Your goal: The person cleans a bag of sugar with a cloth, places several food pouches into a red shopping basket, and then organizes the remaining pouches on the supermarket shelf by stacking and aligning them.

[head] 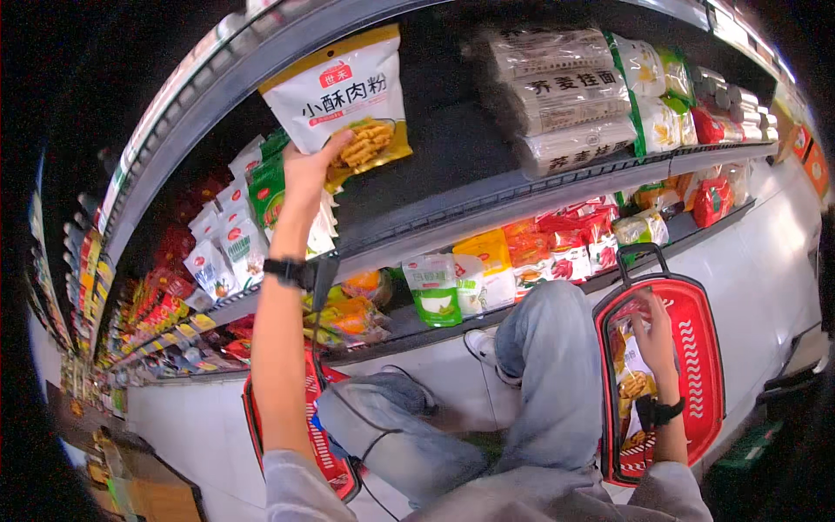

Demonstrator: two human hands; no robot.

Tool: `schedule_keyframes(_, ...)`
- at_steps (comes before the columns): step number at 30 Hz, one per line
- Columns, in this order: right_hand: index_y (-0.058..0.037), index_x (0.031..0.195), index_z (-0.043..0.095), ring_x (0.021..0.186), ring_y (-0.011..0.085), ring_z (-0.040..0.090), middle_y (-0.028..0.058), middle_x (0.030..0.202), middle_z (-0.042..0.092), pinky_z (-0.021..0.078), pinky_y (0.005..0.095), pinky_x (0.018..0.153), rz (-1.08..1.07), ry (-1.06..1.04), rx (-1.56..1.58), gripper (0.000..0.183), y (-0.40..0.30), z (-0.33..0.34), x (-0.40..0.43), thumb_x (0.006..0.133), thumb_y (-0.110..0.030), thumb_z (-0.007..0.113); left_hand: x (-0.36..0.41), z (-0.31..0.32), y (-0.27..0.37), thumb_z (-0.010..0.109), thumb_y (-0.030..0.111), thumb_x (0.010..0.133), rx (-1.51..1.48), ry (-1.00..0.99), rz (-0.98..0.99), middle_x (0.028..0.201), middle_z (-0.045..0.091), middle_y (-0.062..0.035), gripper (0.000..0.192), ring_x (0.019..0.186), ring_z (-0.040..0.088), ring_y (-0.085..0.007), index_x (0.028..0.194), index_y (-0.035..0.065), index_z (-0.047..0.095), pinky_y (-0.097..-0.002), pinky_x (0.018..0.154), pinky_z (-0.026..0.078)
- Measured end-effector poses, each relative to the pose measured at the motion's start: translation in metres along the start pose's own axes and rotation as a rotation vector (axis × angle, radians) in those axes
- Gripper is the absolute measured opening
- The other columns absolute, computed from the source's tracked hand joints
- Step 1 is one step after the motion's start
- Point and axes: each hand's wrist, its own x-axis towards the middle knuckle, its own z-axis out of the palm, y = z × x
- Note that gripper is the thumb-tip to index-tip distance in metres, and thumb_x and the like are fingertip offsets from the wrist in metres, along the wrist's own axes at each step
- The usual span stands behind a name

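My left hand [305, 171] grips a white and gold pouch [349, 81] by its lower left corner. The pouch bears writing and a picture of golden fried food, and is held up before the upper shelf, its front towards me. Down at the right, my right hand [655, 334] reaches into a red plastic shopping basket [714, 378] with a black handle. Packets [630, 383] printed with similar food lie inside, under and beside that hand. Whether its fingers grip one of them cannot be made out.
Long clear-wrapped packs [571, 98] are stacked on the upper shelf [450, 225]. White pouches [238, 238] stand at its left. A green and white pouch [436, 297] and red packets fill the lower shelf. Another red basket [336, 457] sits by my left leg, with a black cable [359, 411] hanging across.
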Motion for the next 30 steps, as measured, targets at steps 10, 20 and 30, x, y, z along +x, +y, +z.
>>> schedule_keyframes(10, -0.0096, 0.141, 0.033, 0.129, 0.0467, 0.031, 0.0279, 0.14, 0.033, 0.0286, 0.0536, 0.106, 0.501, -0.584, -0.541, 0.095, 0.173, 0.003, -0.15, 0.065, -0.043, 0.078, 0.03, 0.027, -0.08, 0.083, 0.009, 0.059, 1.23, -0.216, 0.249, 0.146, 0.027, -0.021, 0.098, 0.13, 0.035, -0.043, 0.142, 0.0109, 0.031, -0.0436, 0.099, 0.044)
schedule_keyframes(20, -0.0139, 0.148, 0.02, 0.122, 0.049, 0.036, 0.0267, 0.141, 0.033, 0.0369, 0.0553, 0.098, 0.5, -0.452, -0.798, 0.107, 0.179, 0.065, -0.168, 0.061, -0.035, 0.08, 0.036, 0.049, -0.091, 0.078, 0.012, 0.068, 1.533, -0.423, 0.319, 0.152, 0.016, -0.0104, 0.088, 0.13, 0.029, -0.0496, 0.142, 0.031, 0.034, -0.0479, 0.091, 0.051)
schedule_keyframes(30, -0.004, 0.098, 0.062, 0.104, 0.0389, 0.053, 0.023, 0.113, 0.058, 0.0427, 0.0481, 0.09, 0.595, -0.037, -0.361, 0.031, 0.191, 0.093, -0.142, 0.075, -0.024, 0.066, 0.046, 0.005, -0.118, 0.07, -0.001, 0.07, 1.216, -0.508, 0.442, 0.149, 0.022, -0.0196, 0.07, 0.136, 0.024, -0.0405, 0.134, 0.0113, 0.044, -0.0436, 0.113, 0.025)
